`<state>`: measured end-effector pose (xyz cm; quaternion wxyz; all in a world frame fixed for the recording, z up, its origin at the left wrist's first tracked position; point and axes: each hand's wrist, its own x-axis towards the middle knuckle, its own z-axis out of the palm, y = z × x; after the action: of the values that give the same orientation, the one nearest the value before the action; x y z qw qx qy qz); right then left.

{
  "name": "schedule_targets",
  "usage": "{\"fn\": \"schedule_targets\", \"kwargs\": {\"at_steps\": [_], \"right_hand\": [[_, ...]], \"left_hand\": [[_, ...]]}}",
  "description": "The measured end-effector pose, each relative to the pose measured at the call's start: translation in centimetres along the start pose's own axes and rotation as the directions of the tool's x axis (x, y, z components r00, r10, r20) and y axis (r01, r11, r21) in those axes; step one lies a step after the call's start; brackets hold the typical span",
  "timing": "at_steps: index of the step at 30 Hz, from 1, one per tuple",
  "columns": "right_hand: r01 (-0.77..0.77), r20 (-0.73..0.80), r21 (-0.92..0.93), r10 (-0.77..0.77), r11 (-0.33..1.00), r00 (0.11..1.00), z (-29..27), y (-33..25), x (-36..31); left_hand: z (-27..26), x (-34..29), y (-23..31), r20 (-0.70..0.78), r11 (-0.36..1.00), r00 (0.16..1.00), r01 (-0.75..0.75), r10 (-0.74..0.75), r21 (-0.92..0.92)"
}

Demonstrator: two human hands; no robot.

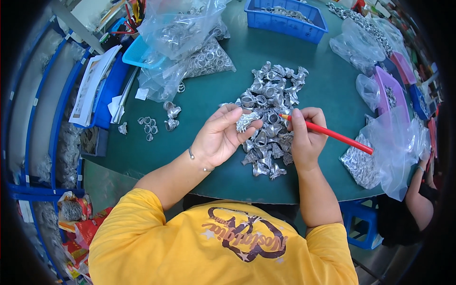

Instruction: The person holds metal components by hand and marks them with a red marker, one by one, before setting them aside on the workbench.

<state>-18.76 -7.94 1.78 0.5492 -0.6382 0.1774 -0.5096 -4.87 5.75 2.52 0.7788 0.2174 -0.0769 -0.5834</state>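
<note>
My left hand pinches a silver metal ring with a bulky, grooved top between thumb and fingers. In my right hand is a red pencil, its sharpened tip pointing left toward the ring, a short gap apart. Below and beyond both hands spreads a pile of chunky silver rings on the green table. To the left of my left hand lie a few more chunky rings and a cluster of smaller rings.
Clear bags of rings stand at the far left near a light-blue basket. A blue bin sits at the back. On the right are pink trays and a bag of silver pieces. Another person's arm shows at the right edge.
</note>
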Motion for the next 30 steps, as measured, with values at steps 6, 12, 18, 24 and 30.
{"fn": "schedule_targets", "kwargs": {"at_steps": [6, 12, 18, 24, 30], "right_hand": [[0.016, 0.012, -0.002, -0.016, 1.0, 1.0, 0.0, 0.3, 0.1], [0.01, 0.009, -0.027, -0.01, 1.0, 1.0, -0.2, 0.5, 0.2], [-0.031, 0.035, 0.049, 0.029, 0.998, 0.999, 0.1, 0.0, 0.3], [0.304, 0.369, -0.138, -0.236, 0.943, 0.899, 0.9, 0.2, -0.8], [0.223, 0.278, -0.005, -0.213, 0.975, 0.937, 0.9, 0.8, -0.6]], "left_hand": [[0.8, 0.0, -0.2, 0.064, 0.982, 0.995, -0.089, 0.079, 0.165], [0.8, 0.2, -0.4, 0.042, 0.983, 0.995, -0.094, 0.088, 0.155], [0.5, 0.5, -0.8, -0.025, 0.99, 0.997, -0.067, 0.071, 0.128], [-2.0, 1.1, -2.4, 0.056, 0.987, 0.987, -0.153, 0.151, 0.044], [-0.8, 0.6, -2.9, 0.092, 0.912, 0.956, -0.293, 0.278, 0.288]]}}
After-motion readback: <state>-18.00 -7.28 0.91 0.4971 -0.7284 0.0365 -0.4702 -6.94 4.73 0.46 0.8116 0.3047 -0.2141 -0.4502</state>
